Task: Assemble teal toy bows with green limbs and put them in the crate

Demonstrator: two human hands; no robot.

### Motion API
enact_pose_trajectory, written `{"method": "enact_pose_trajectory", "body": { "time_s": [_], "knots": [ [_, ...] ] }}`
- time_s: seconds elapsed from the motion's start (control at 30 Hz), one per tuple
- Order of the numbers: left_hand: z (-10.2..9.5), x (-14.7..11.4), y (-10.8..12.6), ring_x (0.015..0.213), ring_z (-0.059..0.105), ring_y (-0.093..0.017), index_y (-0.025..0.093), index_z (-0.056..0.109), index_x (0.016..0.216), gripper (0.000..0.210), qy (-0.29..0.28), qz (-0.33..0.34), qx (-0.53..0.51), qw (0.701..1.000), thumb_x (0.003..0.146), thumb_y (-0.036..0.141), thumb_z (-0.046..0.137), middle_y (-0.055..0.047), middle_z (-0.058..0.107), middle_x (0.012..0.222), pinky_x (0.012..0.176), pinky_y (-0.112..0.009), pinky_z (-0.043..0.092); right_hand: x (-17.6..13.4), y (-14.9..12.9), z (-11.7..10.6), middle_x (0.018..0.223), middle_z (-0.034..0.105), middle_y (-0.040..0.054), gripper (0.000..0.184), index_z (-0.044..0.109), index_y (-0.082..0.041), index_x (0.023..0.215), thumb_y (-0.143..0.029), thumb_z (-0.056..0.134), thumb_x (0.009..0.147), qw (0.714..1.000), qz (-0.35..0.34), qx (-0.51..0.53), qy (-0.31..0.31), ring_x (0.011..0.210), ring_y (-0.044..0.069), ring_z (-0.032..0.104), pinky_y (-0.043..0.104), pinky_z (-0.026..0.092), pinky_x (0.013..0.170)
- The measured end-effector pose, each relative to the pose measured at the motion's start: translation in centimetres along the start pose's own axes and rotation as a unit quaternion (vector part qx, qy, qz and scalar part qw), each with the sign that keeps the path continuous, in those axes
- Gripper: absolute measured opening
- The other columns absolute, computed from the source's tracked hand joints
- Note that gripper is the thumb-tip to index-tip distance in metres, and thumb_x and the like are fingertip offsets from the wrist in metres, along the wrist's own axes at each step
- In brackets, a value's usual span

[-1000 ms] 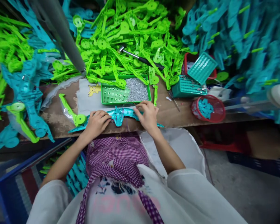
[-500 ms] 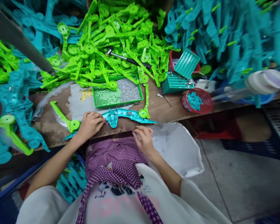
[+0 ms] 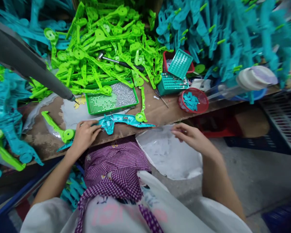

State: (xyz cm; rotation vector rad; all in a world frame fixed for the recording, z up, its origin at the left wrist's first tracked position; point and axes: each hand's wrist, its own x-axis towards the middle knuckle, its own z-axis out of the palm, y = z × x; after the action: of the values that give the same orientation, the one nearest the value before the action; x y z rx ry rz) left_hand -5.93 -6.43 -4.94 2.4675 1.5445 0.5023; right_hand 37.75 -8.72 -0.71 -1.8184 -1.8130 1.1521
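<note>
Here, blue part (image 3: pixel 109 124) is being gripped on worktop (image 3: pixel 157 115) nr edge by fingers of L hand (image 3: pixel 86 134), prob. for steadiness; R hand (image 3: pixel 191 136) is being held over white sack (image 3: pixel 169 158), fingers bent, grip unclear.

Along the front edge of the bench (image 3: pixel 155 113): one blue piece (image 3: pixel 109 124), flanked by two green arms (image 3: pixel 142 103). Elsewhere on it: one green tray (image 3: pixel 113 108), two teal trays (image 3: pixel 180 64), one round basket (image 3: pixel 201 107), one pointed tool (image 3: pixel 163 100), one hammer (image 3: pixel 126 65). Green heap (image 3: pixel 99 34): uncountable.
</note>
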Motion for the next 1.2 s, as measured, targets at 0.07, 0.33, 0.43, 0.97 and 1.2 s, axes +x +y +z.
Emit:
{"method": "enact_pose_trajectory", "body": {
  "time_s": [0.07, 0.33, 0.43, 0.97, 1.2],
  "knots": [
    [-1.1, -0.5, 2.6, 0.12, 0.056, -0.033, 0.03, 0.061, 0.128, 0.037, 0.033, -0.024, -0.014, 0.999, 0.092, 0.032, 0.06, -0.011, 0.06, 0.133, 0.101, -0.056, 0.038, 1.3, -2.6, 1.5, 0.07, 0.057, -0.0005, 0.027, 0.058, -0.021, 0.092, -0.047, 0.055, 0.088, 0.999, -0.042, 0.028, -0.014, 0.058, 0.013, 0.05, 0.027, 0.04, 0.056],
    [0.4, 6.0, 13.3, 0.124, 0.057, -0.025, 0.028, 0.03, 0.152, 0.059, -0.003, 0.044, -0.299, 0.953, 0.098, 0.04, 0.05, -0.011, 0.055, 0.142, 0.1, -0.042, 0.049, 5.2, -9.7, 4.7, 0.076, 0.048, -0.0032, 0.015, 0.047, -0.021, 0.089, -0.035, 0.052, 0.089, 0.954, -0.156, 0.212, -0.144, 0.066, 0.009, 0.044, 0.023, 0.039, 0.06],
    [2.0, 9.2, 13.8, 0.083, 0.069, -0.017, 0.021, 0.054, 0.137, 0.04, -0.014, 0.012, -0.363, 0.932, 0.099, 0.035, 0.05, -0.008, 0.073, 0.11, 0.077, -0.031, 0.055, 5.9, -9.3, 2.7, 0.075, 0.049, -0.0036, 0.019, 0.048, -0.02, 0.092, -0.038, 0.054, 0.089, 0.962, -0.141, 0.185, -0.145, 0.065, 0.009, 0.046, 0.023, 0.039, 0.057],
    [3.9, 12.7, 10.8, 0.072, 0.069, -0.016, 0.021, 0.072, 0.09, 0.019, -0.095, 0.034, -0.251, 0.963, 0.094, 0.025, 0.054, -0.002, 0.076, 0.084, 0.067, -0.028, 0.049, 12.8, -2.6, -0.9, 0.089, 0.07, 0.0048, 0.04, 0.069, -0.017, 0.102, -0.052, 0.06, 0.084, 0.979, -0.128, 0.128, 0.093, 0.077, 0.015, 0.064, 0.03, 0.052, 0.072],
    [2.6, 11.3, 8.9, 0.077, 0.068, -0.015, 0.022, 0.071, 0.096, 0.021, -0.036, 0.015, -0.256, 0.966, 0.097, 0.03, 0.051, -0.002, 0.075, 0.089, 0.073, -0.028, 0.051, 10.1, -1.3, 4.4, 0.125, 0.065, 0.0088, 0.039, 0.064, -0.025, 0.122, -0.046, 0.056, 0.091, 0.963, -0.257, 0.084, 0.005, 0.121, 0.02, 0.058, 0.045, 0.045, 0.106]
  ]
}}
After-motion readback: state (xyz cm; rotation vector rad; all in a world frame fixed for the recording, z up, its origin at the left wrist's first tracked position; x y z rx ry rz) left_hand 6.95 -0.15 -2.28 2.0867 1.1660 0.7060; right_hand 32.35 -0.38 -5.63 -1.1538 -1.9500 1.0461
